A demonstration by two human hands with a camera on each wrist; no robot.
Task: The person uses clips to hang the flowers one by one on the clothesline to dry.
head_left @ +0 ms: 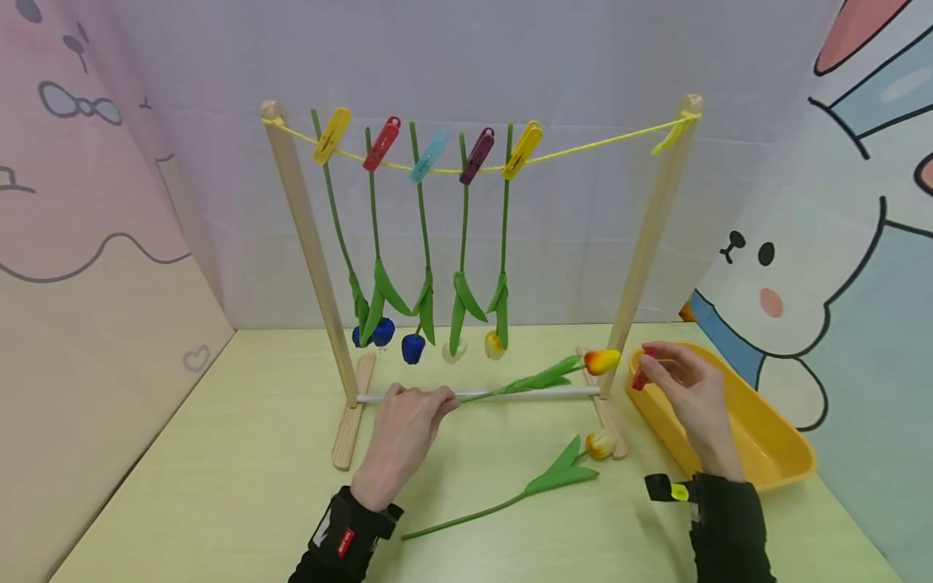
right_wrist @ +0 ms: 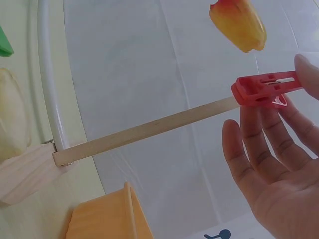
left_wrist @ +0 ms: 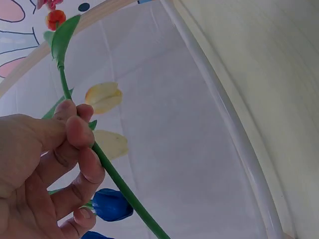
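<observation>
My left hand (head_left: 406, 436) pinches the green stem of an artificial tulip (head_left: 543, 379) with an orange-red and yellow bloom, which points right. In the left wrist view, thumb and fingers close round the stem (left_wrist: 117, 179). A red clothespin (right_wrist: 264, 88) is pinched between thumb and fingers of my right hand (head_left: 692, 397), beside the tulip's bloom and over the yellow bin. Several tulips hang upside down from a yellow string (head_left: 583, 146), held by a yellow, a red (head_left: 382, 144), a light blue, a purple and another yellow clothespin. Another yellowish tulip (head_left: 561, 476) lies on the table.
Two wooden posts (head_left: 309, 235) carry the string, with a white rod (head_left: 561, 392) joining them low down. The yellow bin (head_left: 790, 465) stands at the right. Hanging blooms are blue (head_left: 413, 348), white and yellow. Printed cloth walls surround the table (head_left: 219, 453).
</observation>
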